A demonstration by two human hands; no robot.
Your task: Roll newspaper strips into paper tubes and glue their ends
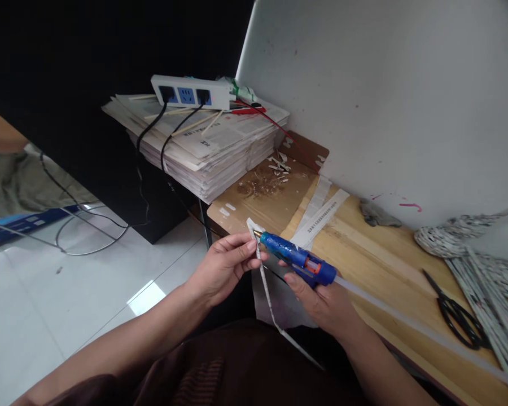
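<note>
My right hand [328, 301] is closed round a blue glue gun [298, 260] with a long clear glue stick [410, 324] trailing out of its back. The gun's metal tip touches the top of a thin white paper strip [265, 279]. My left hand [224, 265] pinches that strip near its upper end; the strip hangs down towards my lap. Both hands are just off the front corner of a wooden table [364, 248].
A stack of newspapers [207, 149] carries a white power strip [190, 92] with black cords. Paper scraps [275, 169] and white paper strips [322, 217] lie on the table. Black scissors [457, 313] and rolled paper sticks [486, 282] lie at right, below a white wall [385, 84].
</note>
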